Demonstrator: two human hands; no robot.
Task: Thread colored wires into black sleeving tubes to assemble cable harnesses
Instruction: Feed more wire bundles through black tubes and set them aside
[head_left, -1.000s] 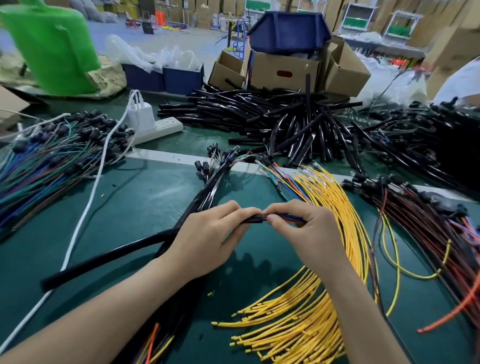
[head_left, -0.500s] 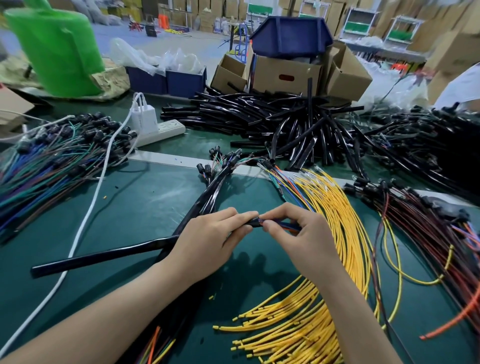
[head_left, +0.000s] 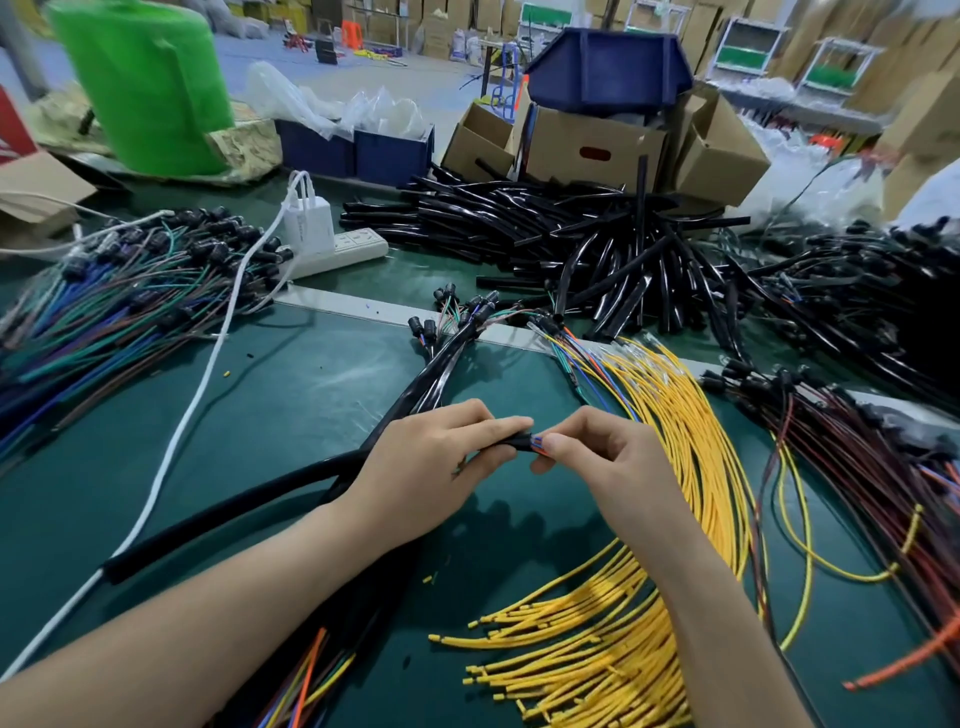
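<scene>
Left hand (head_left: 431, 462) grips the tube (head_left: 234, 517), right hand (head_left: 597, 462) pinches the wires (head_left: 537, 443); a loose strand could snag the rim.

Black sleeving tube (head_left: 218, 525), yellow wires (head_left: 691, 447), green mat (head_left: 291, 395)

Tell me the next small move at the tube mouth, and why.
Probably a push. The right hand pinches the colored wires right at the mouth of the black sleeving tube, which the left hand grips. Only a short stretch of wire shows between the fingertips. Feed that stretch in, then re-pinch further back.
</scene>
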